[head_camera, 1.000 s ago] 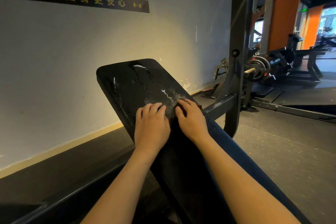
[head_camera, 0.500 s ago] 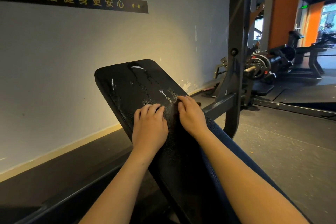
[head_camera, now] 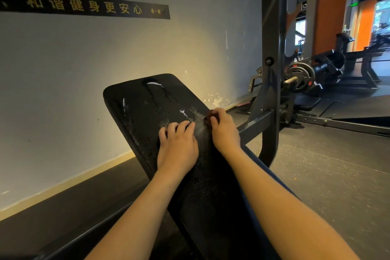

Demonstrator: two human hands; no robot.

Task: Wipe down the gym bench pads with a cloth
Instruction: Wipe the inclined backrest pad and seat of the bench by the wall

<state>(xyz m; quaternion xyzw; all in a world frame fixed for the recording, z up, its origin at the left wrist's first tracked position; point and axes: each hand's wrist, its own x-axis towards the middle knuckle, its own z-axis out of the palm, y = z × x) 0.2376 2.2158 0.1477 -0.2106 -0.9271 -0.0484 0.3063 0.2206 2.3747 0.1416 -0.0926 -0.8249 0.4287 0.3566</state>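
Note:
A black padded bench pad (head_camera: 143, 107) slopes up and away from me, with streaks and beads of liquid on its upper part. A dark cloth (head_camera: 201, 135) lies along the pad's lower half and bulges up between my hands. My left hand (head_camera: 178, 145) presses down on the cloth with its fingers laid forward, the fingertips at the edge of the wet patch. My right hand (head_camera: 223, 131) sits at the pad's right edge with its fingers curled, pinching the cloth's top corner. Where the cloth ends lower down is hard to tell against the dark pad.
A grey wall with a black sign strip (head_camera: 84, 6) stands close behind the pad. The dark steel rack upright (head_camera: 271, 48) and its crossbar (head_camera: 255, 122) stand just right of my right hand. A loaded barbell with weight plates (head_camera: 299, 77) and other machines are farther right on rubber flooring.
Both hands have moved a little up the pad with the cloth. My right hand's fingers went from lying flat to curling and bunching the cloth at the pad's right edge.

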